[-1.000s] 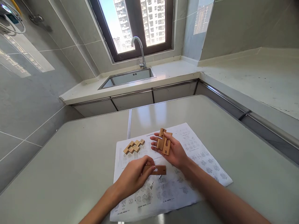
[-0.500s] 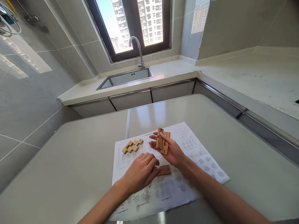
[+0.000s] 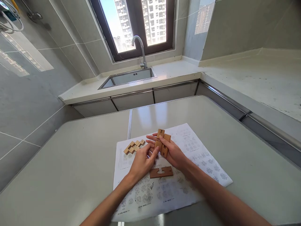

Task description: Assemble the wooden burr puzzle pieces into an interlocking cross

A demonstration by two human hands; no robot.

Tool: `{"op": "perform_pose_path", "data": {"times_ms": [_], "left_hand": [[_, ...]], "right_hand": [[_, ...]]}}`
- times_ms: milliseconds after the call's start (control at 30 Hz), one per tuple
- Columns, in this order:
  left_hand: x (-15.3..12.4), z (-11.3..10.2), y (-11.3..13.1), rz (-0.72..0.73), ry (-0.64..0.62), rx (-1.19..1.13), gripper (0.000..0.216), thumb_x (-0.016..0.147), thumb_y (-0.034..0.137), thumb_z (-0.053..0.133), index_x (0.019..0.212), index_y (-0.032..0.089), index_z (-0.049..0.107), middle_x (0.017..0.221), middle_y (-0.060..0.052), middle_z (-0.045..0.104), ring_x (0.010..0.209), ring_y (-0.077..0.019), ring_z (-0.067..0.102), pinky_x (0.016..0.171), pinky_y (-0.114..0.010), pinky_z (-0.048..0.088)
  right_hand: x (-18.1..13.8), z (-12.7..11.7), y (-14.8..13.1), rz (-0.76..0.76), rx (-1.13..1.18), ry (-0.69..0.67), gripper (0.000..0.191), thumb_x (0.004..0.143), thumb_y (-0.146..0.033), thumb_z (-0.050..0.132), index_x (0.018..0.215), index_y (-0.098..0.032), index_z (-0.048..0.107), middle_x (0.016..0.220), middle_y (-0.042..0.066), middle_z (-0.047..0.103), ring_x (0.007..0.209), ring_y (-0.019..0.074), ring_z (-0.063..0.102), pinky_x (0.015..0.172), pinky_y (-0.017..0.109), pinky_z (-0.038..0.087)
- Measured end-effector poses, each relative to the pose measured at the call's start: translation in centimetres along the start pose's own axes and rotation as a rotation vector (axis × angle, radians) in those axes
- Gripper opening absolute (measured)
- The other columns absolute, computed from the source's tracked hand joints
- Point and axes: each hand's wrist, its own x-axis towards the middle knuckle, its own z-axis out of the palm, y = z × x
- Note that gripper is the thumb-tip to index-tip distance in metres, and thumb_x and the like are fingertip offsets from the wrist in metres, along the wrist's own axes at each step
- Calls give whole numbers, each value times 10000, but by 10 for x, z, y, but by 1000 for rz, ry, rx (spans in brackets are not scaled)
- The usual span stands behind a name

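Observation:
My right hand (image 3: 175,153) grips several joined wooden puzzle pieces (image 3: 166,141) above the printed sheet, its thumb across their front; a numeral 2 shows on one. My left hand (image 3: 144,160) has closed on the lower left end of the same pieces, thumb and fingers pinching it. Just below both hands, a dark flat wooden puzzle piece (image 3: 164,171) with a slot and a notch lies on the paper, untouched. Several lighter notched wooden pieces (image 3: 131,147) rest together at the sheet's upper left, beyond my left hand.
Under everything lies a large printed sheet (image 3: 197,163) with diagrams, on a pale table (image 3: 82,163) with a seam. Past the table's far edge is a counter (image 3: 174,70) with a sink (image 3: 129,77) and a faucet (image 3: 141,50) below a window.
My left hand has left the dark slotted piece on the sheet and moved up to the pieces in my right hand. Those pieces have turned slightly.

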Motion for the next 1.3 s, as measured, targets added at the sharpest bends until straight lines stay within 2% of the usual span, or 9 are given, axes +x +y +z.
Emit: {"op": "perform_pose_path", "data": {"times_ms": [100, 233, 400, 600, 767, 1000, 1133, 1300], "left_hand": [[0, -2, -5, 17, 33, -67, 369, 1012, 522, 533, 841, 201, 599, 658, 10, 655, 536, -155, 611, 579, -274, 449], [-3, -9, -19, 69, 62, -116, 389, 1038, 487, 451, 752, 225, 482, 564, 42, 548, 510, -145, 518, 581, -276, 407], [-4, -14, -32, 103, 48, -82, 398, 1053, 483, 394, 742, 236, 421, 587, 46, 490, 542, -149, 449, 587, -290, 366], [-2, -11, -34, 95, 96, 43, 381, 1041, 464, 402, 744, 229, 440, 641, 39, 484, 595, -156, 438, 613, -299, 346], [-1, -14, -39, 80, 110, 39, 382, 1034, 474, 416, 744, 228, 452, 644, 36, 491, 602, -158, 443, 617, -299, 344], [-4, -15, -40, 85, 141, 41, 358, 1034, 454, 433, 771, 223, 509, 632, 32, 502, 603, -165, 458, 621, -295, 358], [-7, -13, -40, 74, 171, 22, 356, 1046, 451, 439, 793, 219, 532, 628, 35, 503, 595, -162, 462, 615, -285, 363], [-10, -9, -38, 83, 72, -28, 337, 1068, 461, 442, 918, 201, 596, 704, 17, 609, 615, -152, 507, 604, -262, 373]], "right_hand": [[1, -1, -2, 1, 30, 1, 297, 1008, -425, 662, 1215, -212, 684, 1357, 100, 729, 1312, 277, 656, 1199, 491, 425], [3, -3, -7, 33, 112, 47, 255, 1024, -394, 616, 1165, -201, 702, 1344, 106, 736, 1300, 277, 668, 1183, 484, 449], [5, -7, -8, 105, 160, 45, 254, 1038, -365, 576, 1190, -202, 698, 1385, 93, 716, 1302, 270, 667, 1180, 464, 458], [5, -11, -4, 150, 81, 4, 331, 1030, -425, 604, 1251, -187, 665, 1411, 127, 692, 1326, 276, 647, 1187, 450, 444], [4, -3, -5, 184, -45, 70, 443, 1038, -548, 561, 1334, -218, 582, 1385, 143, 699, 1215, 280, 714, 1106, 494, 519], [3, -1, 7, 77, -197, 55, 577, 998, -705, 510, 1368, -263, 542, 1379, 134, 688, 1134, 294, 733, 1009, 542, 585], [1, 1, 11, 23, -243, 49, 594, 979, -724, 525, 1352, -264, 553, 1329, 128, 701, 1103, 296, 735, 994, 541, 586], [-4, 9, 9, -57, -387, 135, 542, 1020, -677, 488, 1390, -285, 541, 1328, 111, 690, 1113, 278, 722, 963, 454, 588]]}}
